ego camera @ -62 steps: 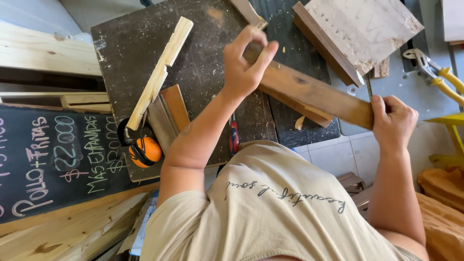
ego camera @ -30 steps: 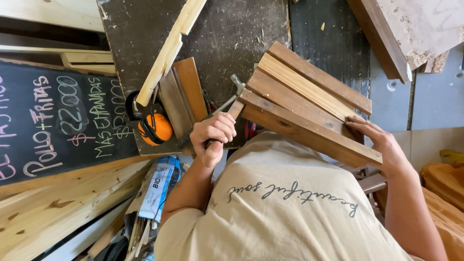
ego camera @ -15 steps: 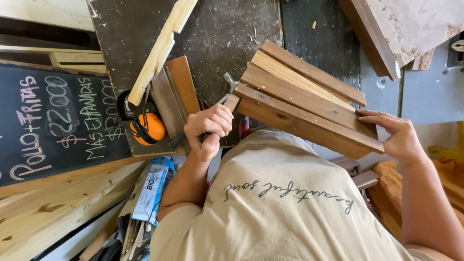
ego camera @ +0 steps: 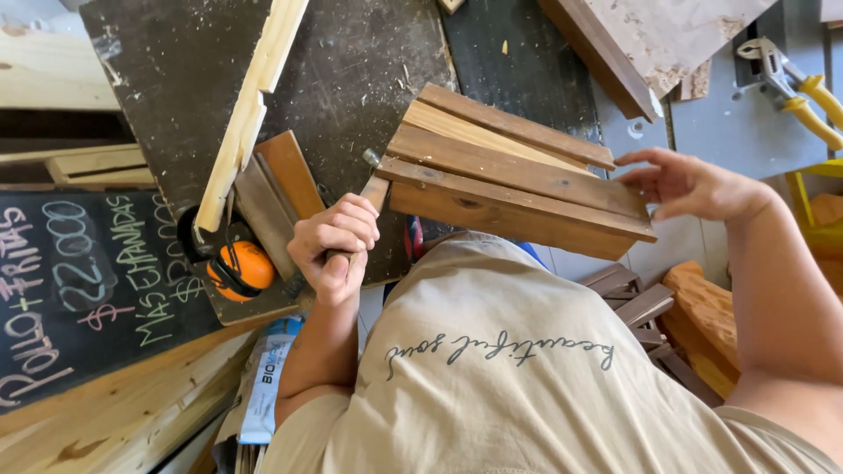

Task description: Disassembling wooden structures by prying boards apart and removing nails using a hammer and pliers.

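The left hand (ego camera: 335,248) is clamped on a hammer (ego camera: 373,180) touching the slat panel (ego camera: 518,175). The right hand (ego camera: 694,184), fingers spread, steadies the panel's far end. All slats look attached; no loosening shows yet.

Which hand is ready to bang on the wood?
Probably the left. The left hand has its grip on the hammer, whose head sits right at the slatted wooden panel. The right hand is open at the panel's far end.
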